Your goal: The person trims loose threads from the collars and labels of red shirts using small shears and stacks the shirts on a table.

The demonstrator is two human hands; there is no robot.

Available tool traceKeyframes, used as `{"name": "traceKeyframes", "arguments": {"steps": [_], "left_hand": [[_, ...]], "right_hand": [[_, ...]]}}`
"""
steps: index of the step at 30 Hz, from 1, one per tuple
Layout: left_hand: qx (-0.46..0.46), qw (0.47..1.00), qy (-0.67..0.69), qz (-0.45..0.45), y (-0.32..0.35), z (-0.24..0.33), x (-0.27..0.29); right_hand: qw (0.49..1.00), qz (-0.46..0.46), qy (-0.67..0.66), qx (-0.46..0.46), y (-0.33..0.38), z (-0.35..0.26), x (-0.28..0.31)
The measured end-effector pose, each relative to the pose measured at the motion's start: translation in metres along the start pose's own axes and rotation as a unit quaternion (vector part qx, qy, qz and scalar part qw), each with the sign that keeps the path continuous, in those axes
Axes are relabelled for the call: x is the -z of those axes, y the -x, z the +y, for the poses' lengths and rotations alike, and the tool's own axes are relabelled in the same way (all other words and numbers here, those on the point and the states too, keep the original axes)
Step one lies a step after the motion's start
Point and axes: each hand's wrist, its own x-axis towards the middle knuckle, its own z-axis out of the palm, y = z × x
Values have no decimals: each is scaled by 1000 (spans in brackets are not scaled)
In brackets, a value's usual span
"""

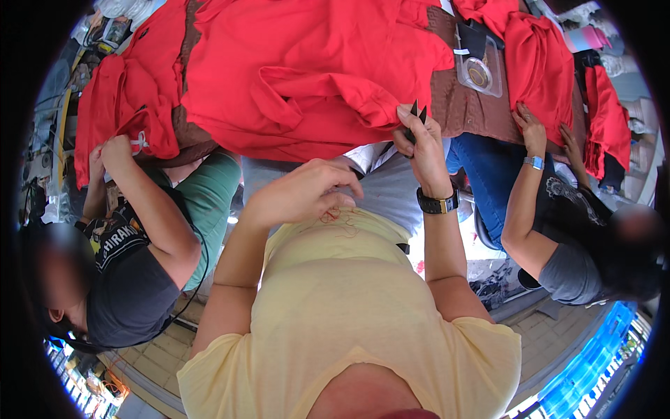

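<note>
My right hand (422, 140) is closed around black thread snips (417, 117), their two pointed blades up and slightly apart. It is at the lower right edge of a red garment (300, 91), which lies bunched on the table before me. My left hand (314, 187) hovers over the belly of my yellow shirt, fingers bent and apart, with nothing visible in them. Just below its fingertips, loose red threads (336, 218) lie tangled on the shirt. A folded band of red cloth (335, 87) curves across the garment's front.
A co-worker on the left holds red cloth (150, 133) with both hands. Another on the right rests hands on a red garment (537, 77). Between that garment and mine, a clear plastic box (497, 78) stands on the brown table cover (457, 105). A blue crate (593, 356) stands behind at right.
</note>
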Motion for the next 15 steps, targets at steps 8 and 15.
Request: {"name": "traceKeyframes", "arguments": {"steps": [8,15], "left_hand": [[-106,910,-60,395,-62,11,11],[-108,903,-134,393,-85,-25,-5]], "right_hand": [[996,-27,81,16,5,-9,-9],[966,16,241,87,9,-4,-6]]}}
